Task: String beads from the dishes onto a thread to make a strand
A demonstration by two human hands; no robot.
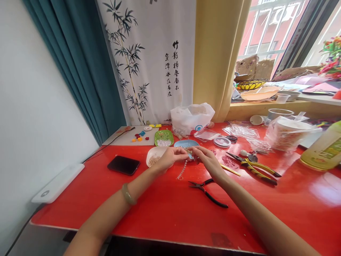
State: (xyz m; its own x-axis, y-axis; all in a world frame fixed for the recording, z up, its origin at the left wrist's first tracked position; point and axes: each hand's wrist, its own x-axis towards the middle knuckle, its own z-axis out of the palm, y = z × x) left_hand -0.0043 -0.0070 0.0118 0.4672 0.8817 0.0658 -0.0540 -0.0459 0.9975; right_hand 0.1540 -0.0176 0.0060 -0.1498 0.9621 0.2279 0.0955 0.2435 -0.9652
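Forearms [112, 211] nearest; left hand [172, 158] pinches strand [183, 171], right hand [207, 160] just beside, its grip I can't tell; slack pinch could shed beads [184, 166].

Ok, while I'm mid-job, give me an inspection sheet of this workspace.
Surface: red tabletop, glossy, a dark patch near the front edge.
Job's things: beaded strand trailing below the hands; bead-filled white dish, blue dish and green dish nearby.
Clutter: phone, black-handled pliers, yellow-handled pliers, plastic bag, bottle.
Fingers: left hand pinched at the strand's upper end; right hand close beside it, grip unclear.
Cables: black cable at the left, apart from the hands.
Surroundings: bamboo-print hanging, curtains, barred window.
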